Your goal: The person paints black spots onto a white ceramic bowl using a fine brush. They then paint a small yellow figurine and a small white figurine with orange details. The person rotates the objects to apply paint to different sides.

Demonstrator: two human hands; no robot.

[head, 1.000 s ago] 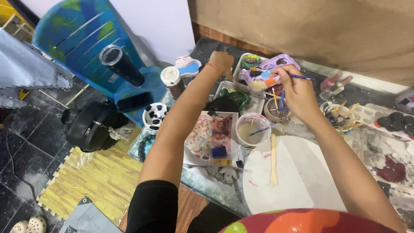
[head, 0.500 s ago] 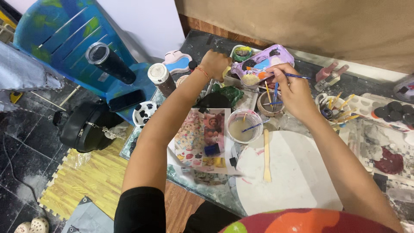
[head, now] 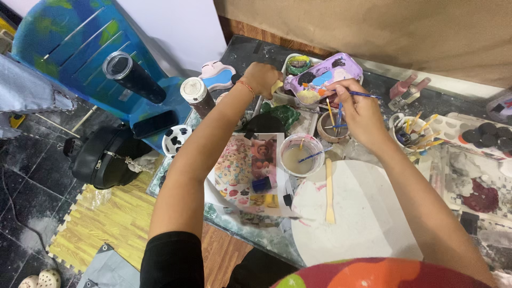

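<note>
My left hand [head: 262, 79] grips the left end of a purple paint palette [head: 325, 74] smeared with blue, yellow and black paint, holding it tilted above the table. My right hand [head: 360, 109] is shut on a thin blue-handled paintbrush [head: 356, 94] whose tip touches the palette's paint. Below my hands stand a clear cup of cloudy water [head: 301, 154] with a brush in it and a small brown cup [head: 332, 126] holding several brushes. A large white round board [head: 362, 213] lies in front of me with a wooden stick [head: 329, 192] on it.
A printed picture sheet [head: 248, 170] lies left of the cup. A jar of brushes [head: 409, 132], a black-pan paint tray [head: 480, 134] and two pink bottles [head: 408, 89] sit right. A blue chair [head: 80, 48] with a dark tumbler [head: 132, 76], a black bag [head: 104, 157] and yellow mat [head: 106, 224] lie left.
Both hands stay at the palette; the brush tip has shifted slightly on the paint. The view has drifted a little.
</note>
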